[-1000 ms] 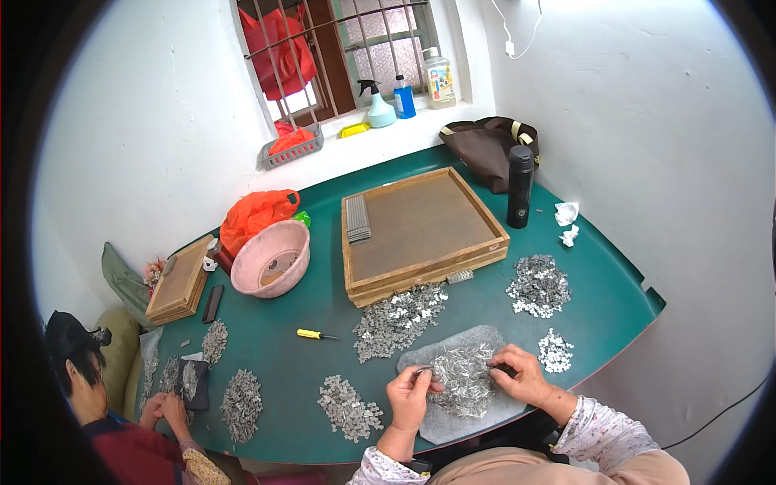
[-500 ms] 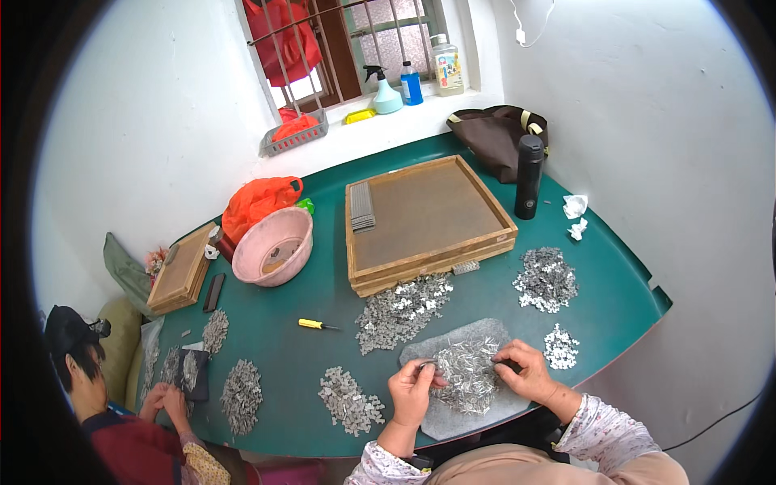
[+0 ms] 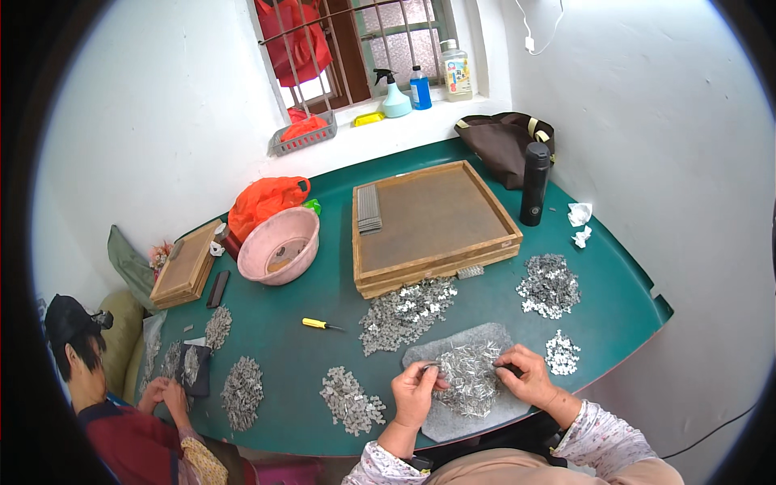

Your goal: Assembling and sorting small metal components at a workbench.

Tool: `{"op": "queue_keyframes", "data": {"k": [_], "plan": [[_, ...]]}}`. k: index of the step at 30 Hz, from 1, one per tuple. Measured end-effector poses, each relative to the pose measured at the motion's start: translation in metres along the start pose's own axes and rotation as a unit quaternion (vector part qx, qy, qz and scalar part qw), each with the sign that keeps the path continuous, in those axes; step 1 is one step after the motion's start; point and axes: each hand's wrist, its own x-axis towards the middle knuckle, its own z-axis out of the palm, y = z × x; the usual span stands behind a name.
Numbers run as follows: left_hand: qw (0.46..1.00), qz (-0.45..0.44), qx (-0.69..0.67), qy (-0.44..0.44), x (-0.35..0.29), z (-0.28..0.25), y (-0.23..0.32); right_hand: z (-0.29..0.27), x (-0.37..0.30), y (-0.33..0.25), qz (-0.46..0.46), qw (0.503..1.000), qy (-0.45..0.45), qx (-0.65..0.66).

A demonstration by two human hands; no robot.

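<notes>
A heap of thin, shiny metal pins (image 3: 469, 380) lies on a grey felt-like mat (image 3: 453, 427) at the table's front edge. At the heap's left side my left hand (image 3: 415, 394) is closed, thumb against forefinger, over something too small to make out. My right hand (image 3: 529, 377) is likewise closed in a pinch at the heap's right side; what it grips is hidden by the fingers. Just beyond the mat spreads a pile of small flat metal pieces (image 3: 400, 319). Another pile of grey metal pieces (image 3: 352, 400) lies left of my left hand.
A wooden-framed tray (image 3: 440, 214) stands behind the piles, with a black bottle (image 3: 535, 184) to its right. A pink basin (image 3: 279, 246) and a yellow-handled screwdriver (image 3: 315, 323) are farther left. Right of the mat are more metal piles (image 3: 548, 287). A co-worker (image 3: 121, 412) sits at the left.
The whole view has shifted slightly, moving the scene a little right and down. Both hands stay at the sides of the pin heap, still pinched, with hardly any movement.
</notes>
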Motion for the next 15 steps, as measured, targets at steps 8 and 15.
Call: {"op": "queue_keyframes", "data": {"k": [8,15], "plan": [[1.000,-0.005,0.005,0.008,0.0012,-0.0011,0.0011,0.0024,0.0012,-0.0009,0.015,1.000,-0.001,0.006],[1.000,0.001,0.025,0.005,0.0004,0.0004,-0.0007,-0.0044,0.0010,-0.0046,-0.032,0.998,0.023,-0.056]]}}
